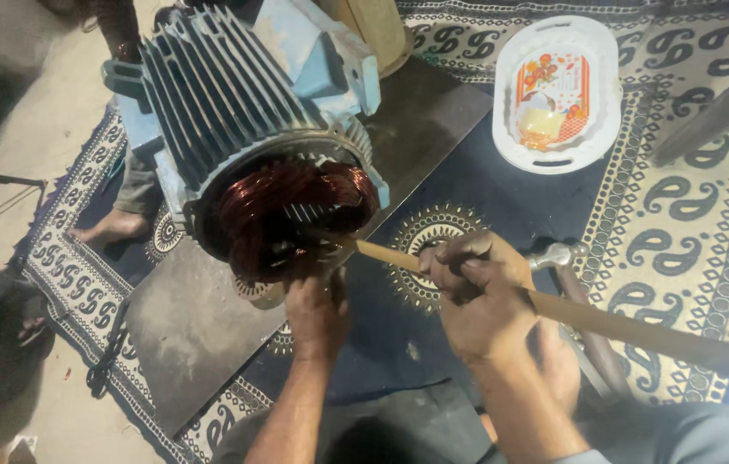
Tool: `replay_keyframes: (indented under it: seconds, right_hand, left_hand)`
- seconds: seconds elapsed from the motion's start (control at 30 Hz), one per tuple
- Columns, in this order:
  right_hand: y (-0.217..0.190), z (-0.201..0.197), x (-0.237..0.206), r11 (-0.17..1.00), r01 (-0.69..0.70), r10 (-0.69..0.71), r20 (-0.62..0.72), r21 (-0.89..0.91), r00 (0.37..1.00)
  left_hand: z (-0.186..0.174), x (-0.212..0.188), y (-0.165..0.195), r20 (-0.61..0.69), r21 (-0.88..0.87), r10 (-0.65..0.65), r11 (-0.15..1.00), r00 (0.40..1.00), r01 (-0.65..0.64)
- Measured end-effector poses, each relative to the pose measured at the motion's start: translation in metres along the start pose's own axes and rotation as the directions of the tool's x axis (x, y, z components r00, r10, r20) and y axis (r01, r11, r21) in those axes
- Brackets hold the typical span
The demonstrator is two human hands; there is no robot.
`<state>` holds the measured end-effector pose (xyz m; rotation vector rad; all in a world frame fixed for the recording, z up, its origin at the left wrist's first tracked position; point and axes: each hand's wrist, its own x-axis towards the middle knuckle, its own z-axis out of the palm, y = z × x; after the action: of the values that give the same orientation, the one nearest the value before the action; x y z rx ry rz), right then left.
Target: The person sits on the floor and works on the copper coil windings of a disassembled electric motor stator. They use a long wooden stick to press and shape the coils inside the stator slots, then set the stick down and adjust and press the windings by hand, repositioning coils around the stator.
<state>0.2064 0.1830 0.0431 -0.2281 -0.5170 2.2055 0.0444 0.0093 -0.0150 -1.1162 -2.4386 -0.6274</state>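
Head view. Finned grey-blue motor housing, at 11 o'clock, lying on a dark metal sheet; copper windings exposed at its open end. Left hand, centre, fingers pressed on the windings' lower edge, gripping nothing visible. Right hand, at 4 o'clock, clenched around a long wooden stick, tip in the windings. Hammer just behind. White plastic tray, at 1 o'clock, on patterned cloth.
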Motion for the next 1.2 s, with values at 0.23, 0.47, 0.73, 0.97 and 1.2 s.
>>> replay_keyframes:
  seconds: [0.23,0.47,0.73,0.97,1.2]
  right_hand:
    - [-0.027,0.016,-0.003,0.992,-0.056,0.056,-0.001,-0.114,0.998]
    - [-0.022,0.036,-0.03,0.926,0.184,-0.139,0.154,-0.329,0.978]
    - [-0.035,0.053,-0.048,0.851,0.34,-0.272,0.218,-0.399,0.937]
    - [-0.042,0.034,-0.056,0.886,0.366,-0.299,0.25,-0.286,0.921]
    - [-0.03,0.014,-0.056,0.952,0.272,-0.237,0.224,-0.139,0.945]
  left_hand:
    - [-0.025,-0.026,0.036,-0.034,-0.158,-0.136,0.979,0.99,0.129]
    - [-0.026,-0.047,0.01,0.13,-0.292,-0.475,0.821,0.87,0.491]
    - [0.003,0.003,-0.032,0.501,-0.518,-0.605,0.363,0.619,0.774]
    - [0.033,0.018,-0.041,0.607,-0.687,-0.607,-0.077,0.513,0.722]
    - [0.049,0.02,-0.047,0.72,-0.684,-0.502,-0.396,0.479,0.613]
